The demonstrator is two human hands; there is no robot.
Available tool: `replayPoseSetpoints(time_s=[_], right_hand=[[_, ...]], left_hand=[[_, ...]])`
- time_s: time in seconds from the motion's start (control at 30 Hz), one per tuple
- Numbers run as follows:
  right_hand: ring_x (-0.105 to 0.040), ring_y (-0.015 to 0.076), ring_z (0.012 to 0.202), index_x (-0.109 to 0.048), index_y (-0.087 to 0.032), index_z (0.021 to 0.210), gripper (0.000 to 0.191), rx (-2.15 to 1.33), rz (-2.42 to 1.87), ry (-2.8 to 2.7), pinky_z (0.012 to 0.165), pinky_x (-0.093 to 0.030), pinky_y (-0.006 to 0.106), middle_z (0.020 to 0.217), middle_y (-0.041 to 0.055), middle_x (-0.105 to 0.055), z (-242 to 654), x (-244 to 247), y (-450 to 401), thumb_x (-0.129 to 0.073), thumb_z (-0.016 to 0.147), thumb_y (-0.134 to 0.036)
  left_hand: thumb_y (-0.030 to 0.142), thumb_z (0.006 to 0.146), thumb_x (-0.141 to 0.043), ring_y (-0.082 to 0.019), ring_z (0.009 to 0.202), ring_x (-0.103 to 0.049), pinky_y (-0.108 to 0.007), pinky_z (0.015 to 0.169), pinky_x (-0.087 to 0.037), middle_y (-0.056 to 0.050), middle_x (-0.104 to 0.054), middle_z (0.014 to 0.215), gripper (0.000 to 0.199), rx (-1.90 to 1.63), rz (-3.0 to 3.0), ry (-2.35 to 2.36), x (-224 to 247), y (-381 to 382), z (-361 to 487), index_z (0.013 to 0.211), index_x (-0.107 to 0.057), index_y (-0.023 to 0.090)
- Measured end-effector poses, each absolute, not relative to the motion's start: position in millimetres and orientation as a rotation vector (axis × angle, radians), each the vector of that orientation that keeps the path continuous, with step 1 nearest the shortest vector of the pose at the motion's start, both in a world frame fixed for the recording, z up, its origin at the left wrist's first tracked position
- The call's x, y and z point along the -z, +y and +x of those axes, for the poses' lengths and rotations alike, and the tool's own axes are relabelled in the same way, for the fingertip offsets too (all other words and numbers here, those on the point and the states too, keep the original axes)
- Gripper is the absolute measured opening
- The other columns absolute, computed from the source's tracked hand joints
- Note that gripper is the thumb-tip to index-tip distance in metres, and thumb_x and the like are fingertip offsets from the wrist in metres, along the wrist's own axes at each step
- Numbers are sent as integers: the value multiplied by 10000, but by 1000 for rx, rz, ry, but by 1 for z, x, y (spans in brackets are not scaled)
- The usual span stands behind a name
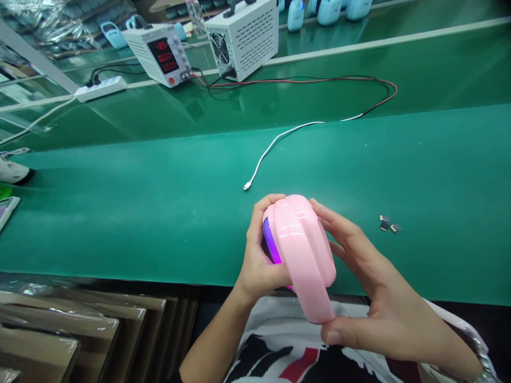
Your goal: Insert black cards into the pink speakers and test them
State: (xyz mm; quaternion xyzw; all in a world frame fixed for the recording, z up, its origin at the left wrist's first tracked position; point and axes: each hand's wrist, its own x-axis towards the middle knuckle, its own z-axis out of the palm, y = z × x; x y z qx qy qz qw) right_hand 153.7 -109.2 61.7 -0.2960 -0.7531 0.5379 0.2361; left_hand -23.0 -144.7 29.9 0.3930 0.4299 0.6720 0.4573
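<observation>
A rounded pink plastic device (297, 234) with a broad strap-like handle is held up at the front edge of the green table. A purple glow shows on its left side, which is mostly turned away. My left hand (259, 263) is closed around that lit side, with the thumb near the handle. From the right, my right hand (371, 282) grips the device, its fingertips at the far end and its thumb against the handle's near end. Beyond the device lies a white cable (275, 141) with its plug pointing toward me. Several small memory cards (389, 224) lie to the right.
At the back stand a power supply (159, 56) with a red display and a vented grey box (247, 40). A power strip (101, 89) sits left of them. Light-blue devices (329, 11) line the back shelf. Cardboard partitions (96, 324) are below left.
</observation>
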Motion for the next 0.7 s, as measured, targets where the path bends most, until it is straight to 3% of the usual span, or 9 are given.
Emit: replayPoseSetpoints(time_s=[0.2, 0.43, 0.7], right_hand=[[-254, 362, 1450, -225, -410, 1505, 1058, -1457, -804, -2070, 1138, -354, 531, 1612, 5, -199, 154, -62, -109, -840, 646, -476], [-272, 358, 1444, -229, -406, 1503, 1057, -1475, -827, -2035, 1133, -362, 536, 1606, 11, -219, 154, -62, -110, -841, 645, -480], [-263, 371, 1445, -228, -400, 1504, 1077, -1443, -823, -2054, 1126, -366, 559, 1609, 19, -207, 153, -63, -111, -851, 629, -473]], left_hand=[[383, 524, -854, -301, 1106, -537, -466, 1024, -415, -58, -515, 1232, 766, -1639, 944, 1064, -34, -145, -22, 1189, -495, 264], [352, 559, -841, -176, 813, -560, -296, 709, -497, -19, -569, 1063, 728, -1619, 1016, 993, -30, -140, -24, 1194, -490, 293], [384, 554, -851, -190, 839, -583, -316, 733, -514, -32, -573, 1103, 737, -1620, 1021, 972, -35, -142, -24, 1190, -493, 284]])
